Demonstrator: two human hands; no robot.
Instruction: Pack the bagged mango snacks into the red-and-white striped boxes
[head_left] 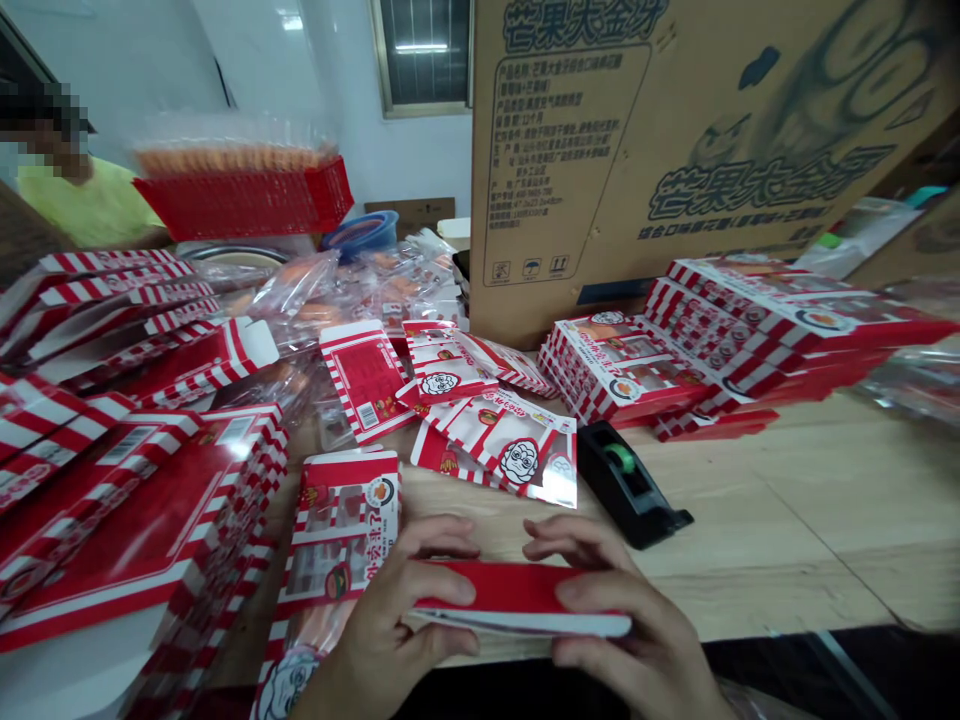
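Near the table's front edge, a red and white cardboard carton (517, 588) is seen end-on, its red face up and a white edge towards me. My left hand (397, 610) grips its left end, thumb at the lower side and fingers over the top. At the opposite end my right hand (637, 615) grips it the same way. The carton's far side is hidden. Under and beside my left wrist lies a windowed carton (341, 530) with items behind its clear windows. Several printed red and white packets (517, 440) lie just beyond my hands.
A black tape dispenser (626, 485) stands right of the packets. Filled cartons (615, 370) are stacked at the right, before a large cardboard box (555, 200). Striped cartons (135, 500) pile up at left. Behind are clear bags (300, 300), a red tray (247, 205) and a person's yellow sleeve (90, 205).
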